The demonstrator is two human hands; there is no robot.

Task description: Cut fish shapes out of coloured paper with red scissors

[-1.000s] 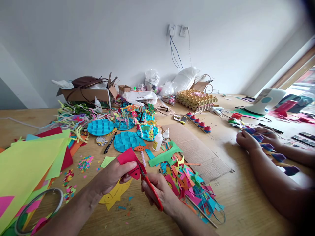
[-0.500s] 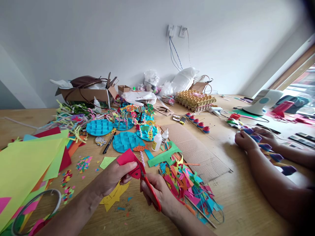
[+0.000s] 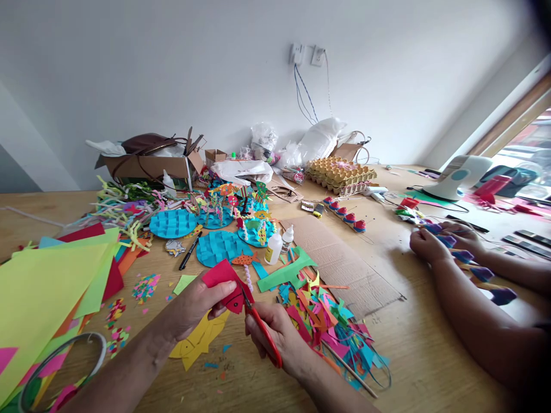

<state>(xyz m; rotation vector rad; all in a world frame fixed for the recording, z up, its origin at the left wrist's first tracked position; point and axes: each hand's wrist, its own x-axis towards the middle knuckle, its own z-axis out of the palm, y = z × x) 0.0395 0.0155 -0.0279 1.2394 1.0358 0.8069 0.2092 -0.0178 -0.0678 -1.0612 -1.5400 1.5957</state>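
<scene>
My left hand pinches a piece of red paper with a fish shape drawn on it, held just above the wooden table. My right hand is closed round the red handles of a pair of scissors, whose blades meet the paper's lower right edge. A yellow paper fish lies flat under my hands. A heap of coloured paper offcuts sits just right of my right hand.
Another person's hands work on purple-tipped pieces at the right. Coloured paper sheets lie at the left with a tape ring. Blue woven discs, glue bottles, a black marker, cardboard and an egg tray fill the middle.
Both hands with the red paper and scissors have stayed nearly in place. The view has drifted slightly, and the other person's hands shifted a little left.
</scene>
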